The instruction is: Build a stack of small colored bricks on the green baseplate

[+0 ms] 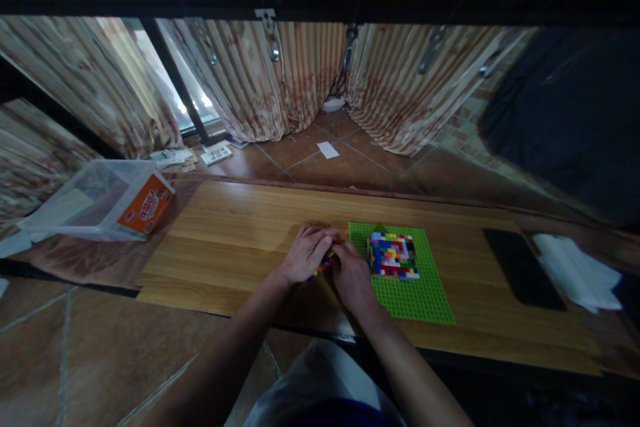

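My left hand [307, 253] reaches over a small group of coloured toy bricks [320, 270] on the wooden board, its fingers stretched out to the right. Meeting it from the right is my right hand [353, 273], with fingers bent in and pressed together around a brick; a bit of yellow shows at the fingertips. Both hands hide most of these bricks. Just right of my right hand, a square build of many-coloured bricks [393, 255] stands on a green studded baseplate [413, 303].
A clear plastic bin [95, 203] with an orange label stands at the far left. On the right lie a dark flat rectangular object [523, 267] and a white crumpled item [577, 270]. A black bar [310, 0] crosses the view above, before striped curtains [300, 80].
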`<act>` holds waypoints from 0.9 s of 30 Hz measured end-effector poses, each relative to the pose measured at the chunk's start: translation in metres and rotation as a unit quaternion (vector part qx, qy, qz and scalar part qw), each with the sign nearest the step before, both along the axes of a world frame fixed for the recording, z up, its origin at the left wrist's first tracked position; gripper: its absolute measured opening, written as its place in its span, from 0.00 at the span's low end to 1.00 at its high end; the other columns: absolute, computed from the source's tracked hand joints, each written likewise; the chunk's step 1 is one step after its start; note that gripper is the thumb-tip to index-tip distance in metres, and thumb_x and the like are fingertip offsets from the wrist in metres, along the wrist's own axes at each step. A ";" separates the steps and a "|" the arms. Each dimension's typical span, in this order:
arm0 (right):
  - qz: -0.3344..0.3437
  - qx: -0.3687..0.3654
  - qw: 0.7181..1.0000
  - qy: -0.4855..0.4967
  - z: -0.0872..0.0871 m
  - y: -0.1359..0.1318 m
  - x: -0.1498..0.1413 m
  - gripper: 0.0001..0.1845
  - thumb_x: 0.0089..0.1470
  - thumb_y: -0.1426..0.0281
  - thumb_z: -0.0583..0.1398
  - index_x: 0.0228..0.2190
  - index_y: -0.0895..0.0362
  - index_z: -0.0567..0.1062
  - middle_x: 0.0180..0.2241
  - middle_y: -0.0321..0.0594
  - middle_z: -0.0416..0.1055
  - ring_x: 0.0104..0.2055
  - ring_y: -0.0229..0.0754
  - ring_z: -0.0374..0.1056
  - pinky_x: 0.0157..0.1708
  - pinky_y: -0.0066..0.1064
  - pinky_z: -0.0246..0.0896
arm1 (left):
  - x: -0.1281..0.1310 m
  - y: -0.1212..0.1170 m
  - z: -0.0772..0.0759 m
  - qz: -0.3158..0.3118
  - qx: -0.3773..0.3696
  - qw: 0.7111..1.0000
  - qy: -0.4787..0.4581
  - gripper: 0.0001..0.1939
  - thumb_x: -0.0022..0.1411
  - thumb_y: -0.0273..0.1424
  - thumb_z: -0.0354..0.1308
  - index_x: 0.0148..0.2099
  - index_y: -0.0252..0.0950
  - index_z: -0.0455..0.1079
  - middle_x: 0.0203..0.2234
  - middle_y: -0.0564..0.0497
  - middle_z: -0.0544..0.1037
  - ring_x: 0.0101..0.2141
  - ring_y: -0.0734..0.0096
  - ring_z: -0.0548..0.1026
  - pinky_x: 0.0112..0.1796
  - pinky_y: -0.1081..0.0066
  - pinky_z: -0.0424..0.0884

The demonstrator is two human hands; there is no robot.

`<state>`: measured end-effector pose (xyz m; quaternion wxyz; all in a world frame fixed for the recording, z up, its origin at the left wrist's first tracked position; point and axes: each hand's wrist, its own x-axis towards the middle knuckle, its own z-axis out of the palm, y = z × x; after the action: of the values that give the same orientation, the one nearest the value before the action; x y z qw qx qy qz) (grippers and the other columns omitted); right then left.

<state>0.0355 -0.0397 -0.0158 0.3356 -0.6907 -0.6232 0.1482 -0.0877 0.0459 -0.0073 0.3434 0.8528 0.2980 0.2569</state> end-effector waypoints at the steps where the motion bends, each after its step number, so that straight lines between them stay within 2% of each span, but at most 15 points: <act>1: 0.005 0.006 1.000 -0.001 -0.001 -0.001 0.000 0.18 0.56 0.79 0.51 0.44 0.57 0.76 0.39 0.45 0.72 0.43 0.44 0.68 0.47 0.35 0.63 | 0.000 0.000 0.001 0.002 -0.001 1.000 -0.001 0.24 0.72 0.39 0.37 0.56 0.38 0.70 0.48 0.47 0.79 0.51 0.62 0.72 0.57 0.57 0.60; 7: 0.018 0.029 0.999 -0.013 -0.008 -0.006 0.001 0.15 0.59 0.77 0.50 0.39 0.56 0.75 0.37 0.44 0.71 0.42 0.44 0.67 0.45 0.35 0.63 | -0.001 0.000 0.001 0.012 -0.009 1.000 -0.004 0.24 0.71 0.40 0.38 0.55 0.37 0.71 0.43 0.46 0.80 0.48 0.61 0.73 0.55 0.57 0.62; 11: 0.017 0.027 0.999 -0.002 -0.005 -0.008 0.001 0.12 0.60 0.76 0.51 0.36 0.56 0.74 0.36 0.44 0.70 0.41 0.44 0.67 0.45 0.35 0.63 | -0.002 0.001 -0.001 0.021 -0.012 1.000 -0.008 0.24 0.71 0.40 0.39 0.55 0.35 0.71 0.44 0.44 0.79 0.48 0.60 0.73 0.55 0.57 0.63; 18: 0.029 0.021 0.999 0.007 -0.004 -0.007 -0.001 0.12 0.58 0.78 0.51 0.37 0.57 0.73 0.37 0.44 0.71 0.43 0.44 0.67 0.47 0.37 0.63 | -0.002 0.001 -0.001 0.029 -0.012 0.999 -0.010 0.23 0.71 0.40 0.41 0.54 0.35 0.71 0.46 0.44 0.79 0.49 0.60 0.72 0.55 0.57 0.63; 22: 0.014 0.048 0.998 0.028 -0.003 -0.010 -0.003 0.13 0.57 0.77 0.52 0.40 0.55 0.74 0.39 0.43 0.71 0.44 0.44 0.68 0.48 0.37 0.64 | -0.002 0.001 0.000 0.031 -0.015 0.999 -0.011 0.23 0.70 0.40 0.41 0.53 0.36 0.72 0.46 0.44 0.79 0.50 0.60 0.72 0.55 0.57 0.63; 27: -0.018 0.095 0.993 0.073 0.012 -0.020 -0.003 0.13 0.59 0.74 0.54 0.44 0.54 0.74 0.41 0.43 0.71 0.46 0.43 0.69 0.48 0.37 0.66 | -0.003 0.001 0.000 0.036 -0.023 0.999 -0.020 0.23 0.70 0.41 0.42 0.53 0.36 0.72 0.47 0.44 0.78 0.50 0.60 0.72 0.55 0.58 0.64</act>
<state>0.0324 -0.0595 -0.0040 0.4467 -0.6541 -0.5960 0.1319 -0.0908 0.0469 -0.0075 0.3592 0.8280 0.3276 0.2792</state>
